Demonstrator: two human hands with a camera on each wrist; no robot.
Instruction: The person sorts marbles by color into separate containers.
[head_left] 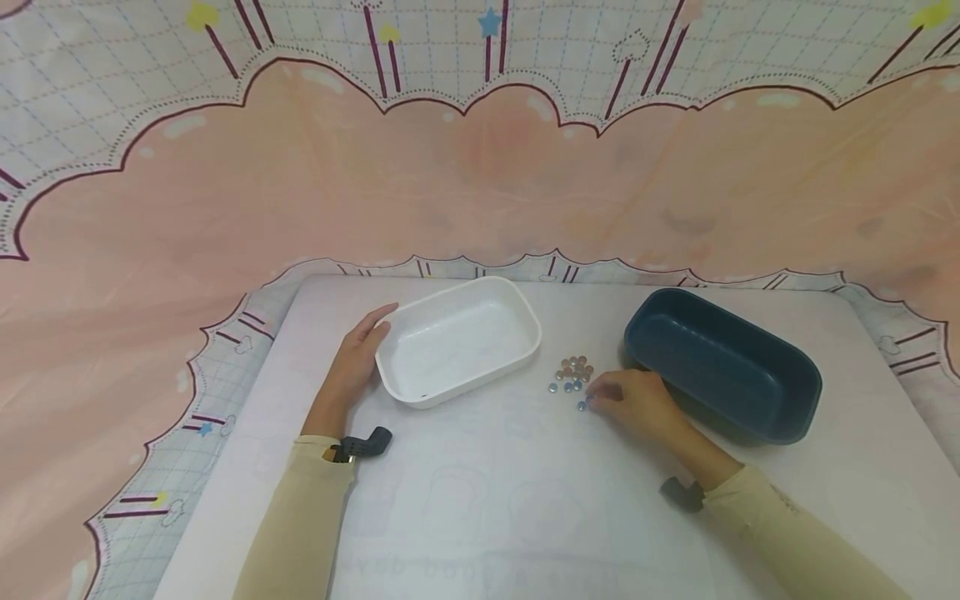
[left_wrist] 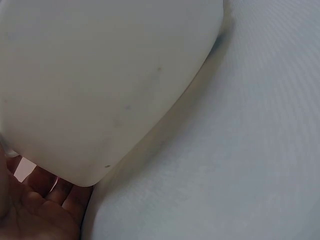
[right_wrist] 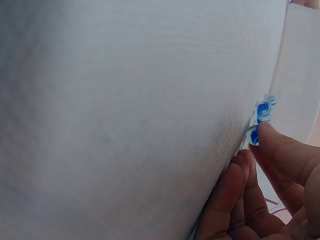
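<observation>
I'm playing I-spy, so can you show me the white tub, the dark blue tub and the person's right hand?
White tub [head_left: 461, 337], head view: bare inside bottom.
Dark blue tub [head_left: 722, 365], head view: bare inside bottom.
Right hand [head_left: 637, 402], head view: back of the hand.

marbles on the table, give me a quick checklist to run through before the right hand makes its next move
1) White tray steadied: ok, the left hand holds its left end.
2) Amber marbles well apart from blue marbles: not ok, they lie close together.
3) White tray free of marbles: ok, none inside.
4) Dark blue tray free of marbles: ok, none seen.
5) Right hand has a secure pinch: cannot tell, the thumb partly covers the nearest blue marble.
</observation>
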